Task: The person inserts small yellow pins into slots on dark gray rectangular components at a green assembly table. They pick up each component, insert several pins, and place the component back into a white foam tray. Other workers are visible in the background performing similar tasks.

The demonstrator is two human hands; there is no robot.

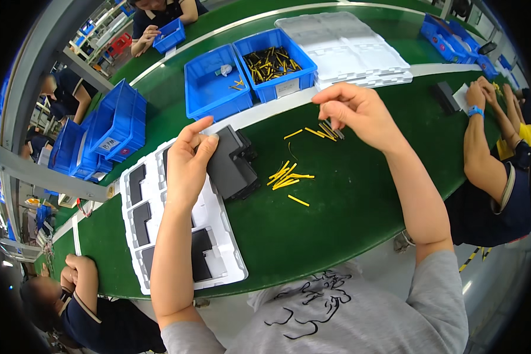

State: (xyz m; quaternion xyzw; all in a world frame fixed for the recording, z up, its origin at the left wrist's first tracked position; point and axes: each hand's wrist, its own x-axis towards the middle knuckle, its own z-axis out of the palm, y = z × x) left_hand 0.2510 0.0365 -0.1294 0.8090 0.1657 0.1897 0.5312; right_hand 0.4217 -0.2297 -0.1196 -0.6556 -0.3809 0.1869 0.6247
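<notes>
My left hand [189, 165] is closed on a dark grey, notched flat piece [225, 168], held up over the edge of a white moulded tray [235, 262]. More dark notched pieces [200, 253] lie in the tray's recesses. My right hand [360, 115] is raised with thumb and fingers bent together; whatever is between the fingertips, if anything, I cannot make out. Just below it, yellow strips [314, 134] lie beside a few grey ones. Nearer to me on the green table is a loose bunch of yellow strips [286, 176], with a single one apart.
Beyond my hands stand a blue bin [194, 88] with a few strips and another blue bin [277, 89] full of black and yellow strips. White trays [360, 41] are stacked at the back. Co-workers sit around the green table [277, 236]; blue crates [121, 121] stand at left.
</notes>
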